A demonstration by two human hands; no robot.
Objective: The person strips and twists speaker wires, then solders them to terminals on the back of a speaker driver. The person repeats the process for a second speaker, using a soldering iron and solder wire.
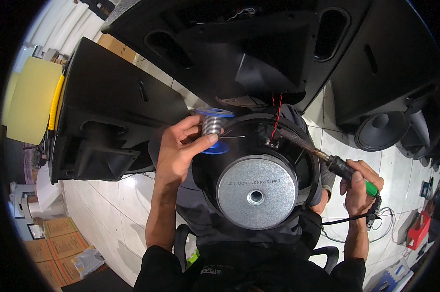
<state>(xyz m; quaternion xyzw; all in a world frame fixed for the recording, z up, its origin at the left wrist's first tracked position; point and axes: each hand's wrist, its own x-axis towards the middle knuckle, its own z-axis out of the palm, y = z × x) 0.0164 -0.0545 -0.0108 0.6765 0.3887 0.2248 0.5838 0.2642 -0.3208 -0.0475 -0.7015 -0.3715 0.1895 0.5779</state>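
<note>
My left hand (pixel 183 145) is closed around a spool of solder wire (pixel 211 127) with blue flanges. A short end of wire sticks out from it to the right. In my right hand (pixel 362 187) is a soldering iron (pixel 340 168) with a black and green handle, its tip close to the terminal (pixel 272 142) on the speaker driver. The speaker driver (pixel 256 187) rests on my lap, its round silver magnet facing up. A twisted red and black wire (pixel 279 114) runs from the big cabinet down to that terminal. Where exactly the tip touches is hard to see.
A large black speaker cabinet (pixel 259 53) stands ahead, with another black cabinet (pixel 115 112) on the left and a third (pixel 380 68) on the right. A loose cone driver (pixel 383 130) lies at the right. Cardboard boxes (pixel 59 248) and a red tool (pixel 417 231) are on the tiled floor.
</note>
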